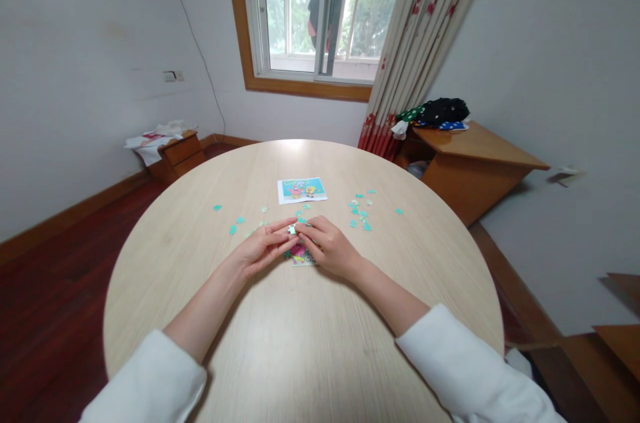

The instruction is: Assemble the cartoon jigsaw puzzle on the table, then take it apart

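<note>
Both of my hands meet over the middle of the round table. A small light-coloured puzzle piece (293, 229) is between their fingertips. My left hand (260, 248) has its fingers stretched around the piece and pinches it from the left. From the right, my right hand (330, 246) reaches the same piece with fingers curled and drawn together. Just beneath them lies a partly joined jigsaw puzzle (300, 254) with pink and yellow colours, half covered by the hands. Behind the hands, a picture sheet (303, 190) with two cartoon figures lies on the table.
Several loose turquoise pieces (354, 210) are scattered to the right, and a few others (241, 220) lie to the left on the wooden table (300, 343). A window (325, 10) with a curtain (425, 16) stands beyond. A wooden cabinet (460, 176) with cloths is at right.
</note>
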Demonstrator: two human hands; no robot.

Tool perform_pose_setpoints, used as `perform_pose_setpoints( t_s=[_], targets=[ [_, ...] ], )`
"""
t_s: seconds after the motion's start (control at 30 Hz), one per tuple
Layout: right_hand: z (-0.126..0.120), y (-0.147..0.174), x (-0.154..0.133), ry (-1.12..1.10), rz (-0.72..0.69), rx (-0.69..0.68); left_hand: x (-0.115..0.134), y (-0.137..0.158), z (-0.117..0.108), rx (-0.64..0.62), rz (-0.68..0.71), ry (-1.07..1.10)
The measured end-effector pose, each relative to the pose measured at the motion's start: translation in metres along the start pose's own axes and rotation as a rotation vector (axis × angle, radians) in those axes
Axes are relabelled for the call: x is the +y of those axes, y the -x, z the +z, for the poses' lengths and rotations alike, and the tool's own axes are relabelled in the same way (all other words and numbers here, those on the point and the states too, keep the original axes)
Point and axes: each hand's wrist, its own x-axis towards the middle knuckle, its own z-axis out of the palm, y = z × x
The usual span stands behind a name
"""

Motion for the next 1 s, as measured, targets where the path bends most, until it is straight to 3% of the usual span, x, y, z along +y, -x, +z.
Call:
perform_pose_setpoints(
  t_s=[0.33, 1.0],
  targets=[
    [0.002, 0.009, 0.022, 0.000, 0.155, 0.105, 0.005, -0.002, -0.007, 0.033, 0.003, -0.084],
    [0.001, 0.014, 0.039, -0.045, 0.214, 0.146, 0.010, -0.001, -0.011, 0.075, 0.037, -0.115]
  ],
)
